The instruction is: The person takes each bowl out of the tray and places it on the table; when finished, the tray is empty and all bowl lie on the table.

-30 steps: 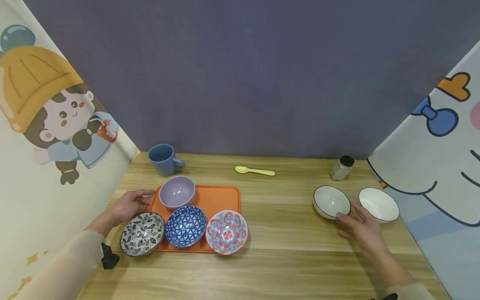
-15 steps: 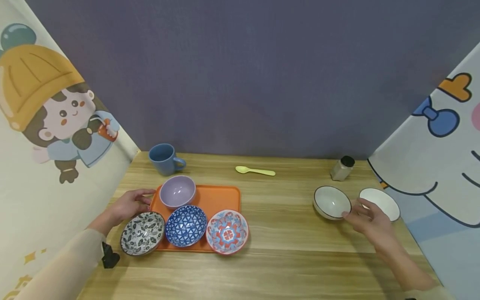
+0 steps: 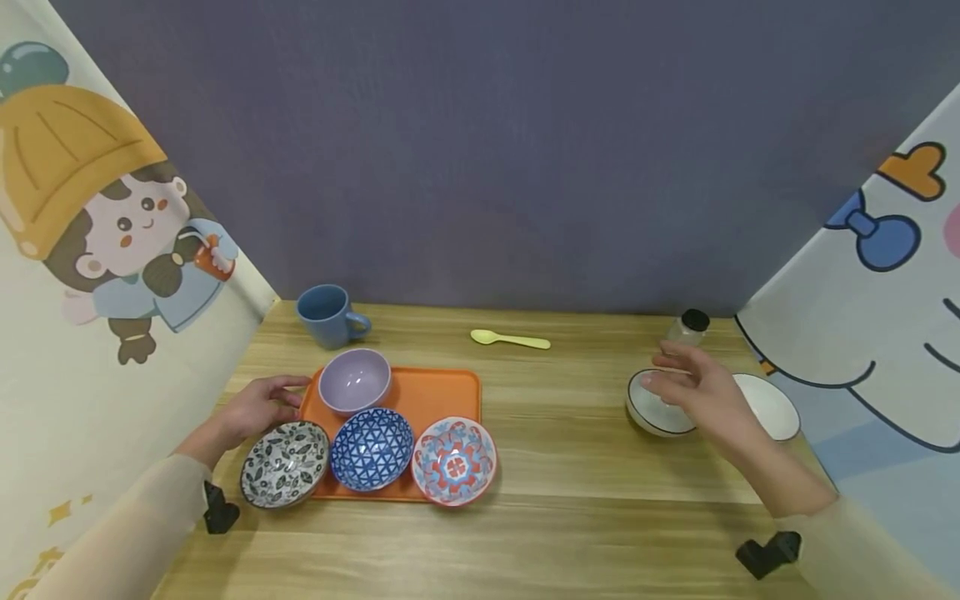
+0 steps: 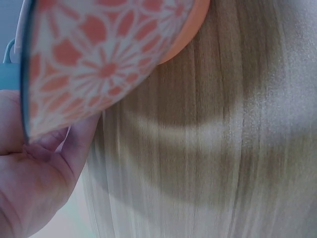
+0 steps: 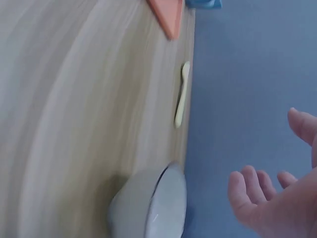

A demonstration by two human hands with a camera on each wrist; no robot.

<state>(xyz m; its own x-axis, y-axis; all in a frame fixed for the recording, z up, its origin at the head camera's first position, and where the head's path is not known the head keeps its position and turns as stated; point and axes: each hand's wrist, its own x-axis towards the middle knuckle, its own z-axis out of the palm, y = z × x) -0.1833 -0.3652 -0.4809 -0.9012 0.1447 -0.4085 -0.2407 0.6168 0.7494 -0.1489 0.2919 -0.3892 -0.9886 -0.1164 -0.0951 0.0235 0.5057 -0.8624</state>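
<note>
My left hand (image 3: 258, 410) lies at the left edge of the orange tray (image 3: 435, 392), fingers extended toward its rim. Beside it, a bowl with black leaf patterns (image 3: 285, 464) overhangs the tray's front left corner; its patterned outside (image 4: 106, 69) covers part of that hand in the left wrist view. On the tray stand a lilac bowl (image 3: 355, 382) and a blue triangle-patterned bowl (image 3: 372, 450), with a red-and-blue flowered bowl (image 3: 454, 462) over the front right corner. My right hand (image 3: 701, 392) is raised over a dark-rimmed white bowl (image 3: 652, 417), fingers apart and holding nothing.
Another white bowl (image 3: 772, 408) stands at the far right. A black-lidded jar (image 3: 690, 325) is behind the right hand, partly hidden. Toward the back of the table are a yellow spoon (image 3: 510, 339) and a blue mug (image 3: 327, 318). Printed panels flank both sides.
My right hand has left the rim of the dark-rimmed white bowl and moved up and forward over it. The left hand and the bowls stay in place.
</note>
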